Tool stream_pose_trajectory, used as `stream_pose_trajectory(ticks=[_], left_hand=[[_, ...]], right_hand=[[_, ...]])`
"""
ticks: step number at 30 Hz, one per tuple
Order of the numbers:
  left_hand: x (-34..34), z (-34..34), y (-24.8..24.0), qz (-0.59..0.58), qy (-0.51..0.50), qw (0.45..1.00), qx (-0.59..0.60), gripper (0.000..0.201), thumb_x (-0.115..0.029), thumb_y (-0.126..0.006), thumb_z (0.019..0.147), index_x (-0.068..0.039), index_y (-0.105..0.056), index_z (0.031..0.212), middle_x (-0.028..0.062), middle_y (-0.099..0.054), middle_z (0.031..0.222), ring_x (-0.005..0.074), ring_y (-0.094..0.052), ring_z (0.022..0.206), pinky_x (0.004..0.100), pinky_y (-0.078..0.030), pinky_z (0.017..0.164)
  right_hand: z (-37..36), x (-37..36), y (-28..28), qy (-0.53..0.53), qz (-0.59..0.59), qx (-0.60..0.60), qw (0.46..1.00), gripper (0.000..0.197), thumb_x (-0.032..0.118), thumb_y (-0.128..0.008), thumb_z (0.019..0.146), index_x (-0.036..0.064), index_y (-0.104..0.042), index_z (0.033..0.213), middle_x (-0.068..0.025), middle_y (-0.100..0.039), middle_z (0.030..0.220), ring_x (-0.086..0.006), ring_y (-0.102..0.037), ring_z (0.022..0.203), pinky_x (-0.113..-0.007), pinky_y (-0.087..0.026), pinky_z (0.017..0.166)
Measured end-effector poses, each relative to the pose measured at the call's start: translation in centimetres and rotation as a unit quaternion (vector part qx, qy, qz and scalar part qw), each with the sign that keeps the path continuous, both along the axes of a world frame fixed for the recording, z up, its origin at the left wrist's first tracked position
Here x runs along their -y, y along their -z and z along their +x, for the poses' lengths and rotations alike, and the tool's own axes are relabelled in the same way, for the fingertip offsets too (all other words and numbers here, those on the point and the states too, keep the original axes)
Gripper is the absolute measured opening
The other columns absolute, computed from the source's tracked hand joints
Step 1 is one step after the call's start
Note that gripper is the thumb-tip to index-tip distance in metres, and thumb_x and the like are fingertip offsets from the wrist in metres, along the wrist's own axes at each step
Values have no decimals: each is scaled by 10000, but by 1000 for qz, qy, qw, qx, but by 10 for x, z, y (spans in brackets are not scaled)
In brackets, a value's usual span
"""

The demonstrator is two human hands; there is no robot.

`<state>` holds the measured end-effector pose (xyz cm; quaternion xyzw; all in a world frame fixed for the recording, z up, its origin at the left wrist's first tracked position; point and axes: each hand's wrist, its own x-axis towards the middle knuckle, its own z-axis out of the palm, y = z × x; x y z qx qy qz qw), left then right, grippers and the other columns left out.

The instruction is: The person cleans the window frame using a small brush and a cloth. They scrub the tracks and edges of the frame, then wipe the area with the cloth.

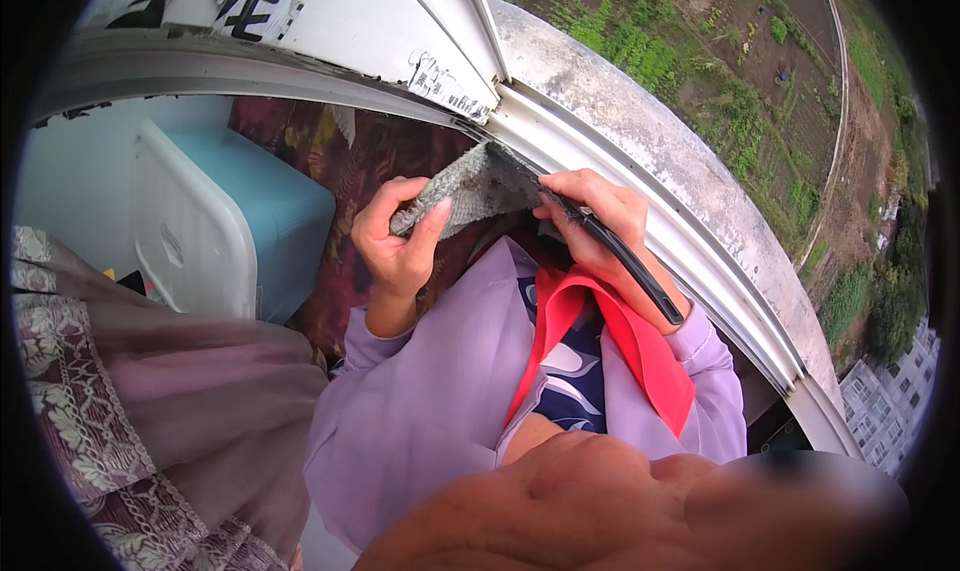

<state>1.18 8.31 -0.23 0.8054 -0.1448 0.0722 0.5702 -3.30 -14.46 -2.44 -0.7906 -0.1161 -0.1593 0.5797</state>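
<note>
1. The left hand (400, 243) is in the middle of the frame; its fingers are curled and its thumb presses on a rough grey cloth (470, 186); so this hand is closed on the cloth.
2. The grey cloth goes up and to the right from the left hand; its far end sits against the white window frame rail (640, 206), near the top middle of the frame.
3. The right hand (600, 221) is just right of the cloth; it is closed around a long thin black rubber strip (630, 266); the fingertips touch the edge of the cloth.
4. The black strip runs from the top of the cloth down to the right, across the right wrist; its lower end sticks out past the hand.
5. Both arms wear soft light purple sleeves (430, 391); a red collar (640, 346) and a dark blue and white patterned cloth (570, 371) show between them.
6. A light blue plastic box with a white lid (220, 231) stands at the upper left of the frame.
7. A brownish curtain with a flowery lace edge (120, 411) hangs at the lower left.
8. A grey stone window ledge (640, 121) curves along the outside of the rail; far below it, at the upper right, there are green garden plots (740, 71).
</note>
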Motion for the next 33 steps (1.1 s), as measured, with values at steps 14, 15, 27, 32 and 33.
stream_pose_trajectory(ticks=[14, 15, 27, 32, 33], left_hand=[[6, 8, 11, 40, -3, 998, -41, 172, -44, -741, 818, 23, -653, 949, 53, -661, 777, 88, -582, 691, 245, -471, 638], [8, 8, 13, 31, -1, 999, -45, 172, -47, -741, 820, 21, -654, 951, 52, -662, 779, 86, -581, 695, 245, -472, 641], [39, -34, 6, 32, 56, 995, -74, 154, -9, -719, 838, 30, -650, 970, -9, -639, 781, 36, -530, 697, 206, -435, 623], [67, -64, 5, 51, 108, 991, -64, 149, -11, -730, 815, 8, -655, 941, 30, -642, 746, 70, -580, 669, 230, -466, 619], [72, -69, 4, 53, 118, 990, -64, 152, -7, -731, 810, 7, -655, 941, 35, -644, 747, 74, -585, 668, 232, -469, 620]], right_hand=[[23, -18, -10, 13, -73, -4, 997, 229, -39, -704, 728, -6, -634, 943, -168, -642, 777, -349, -659, 678, -376, -516, 582], [29, -16, -16, 0, -83, -11, 996, 222, -28, -708, 726, -2, -630, 932, -176, -643, 780, -363, -656, 687, -384, -517, 588], [-14, 22, -10, -13, -77, -2, 997, 258, -55, -693, 696, 4, -634, 940, -170, -640, 756, -354, -663, 677, -387, -516, 583], [-53, 54, -20, -15, -116, -32, 993, 267, -53, -695, 699, 0, -638, 954, -168, -632, 749, -353, -657, 667, -385, -509, 582], [-62, 61, -22, -13, -122, -38, 992, 263, -55, -693, 705, -4, -639, 958, -166, -632, 747, -346, -658, 663, -381, -510, 580]])
